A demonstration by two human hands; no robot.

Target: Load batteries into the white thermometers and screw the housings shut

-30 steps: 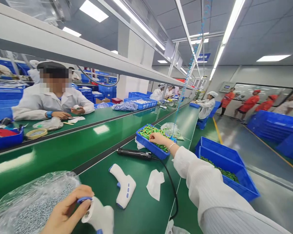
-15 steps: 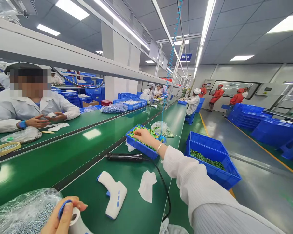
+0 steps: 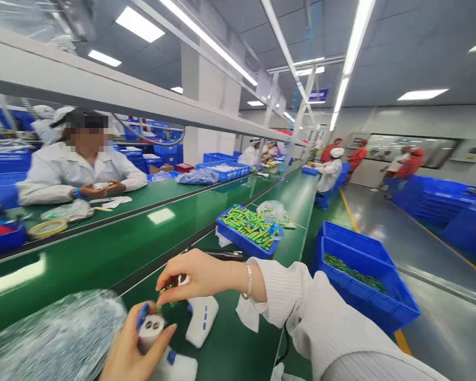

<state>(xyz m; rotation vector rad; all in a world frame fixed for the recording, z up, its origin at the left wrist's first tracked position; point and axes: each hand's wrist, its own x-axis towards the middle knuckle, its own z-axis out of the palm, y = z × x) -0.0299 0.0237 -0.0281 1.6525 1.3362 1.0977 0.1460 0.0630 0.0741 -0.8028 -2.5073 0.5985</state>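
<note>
Thermometer gun (image 3: 182, 368): blue cap (image 3: 143, 316) is open, battery bays (image 3: 152, 325) appear unfilled; left hand (image 3: 126, 349) grips it, right hand (image 3: 200, 275) pinches batteries (image 3: 167, 289) near it.

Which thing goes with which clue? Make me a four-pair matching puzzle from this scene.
Things
1. Left hand
2. Small blue tray
3. Bracelet
4. Right hand

Clues
A. Pinching green-and-yellow batteries
B. Around the right wrist
C. Gripping a white thermometer
D. On the table, heaped with batteries

Pairs: 1-C, 2-D, 3-B, 4-A
</note>
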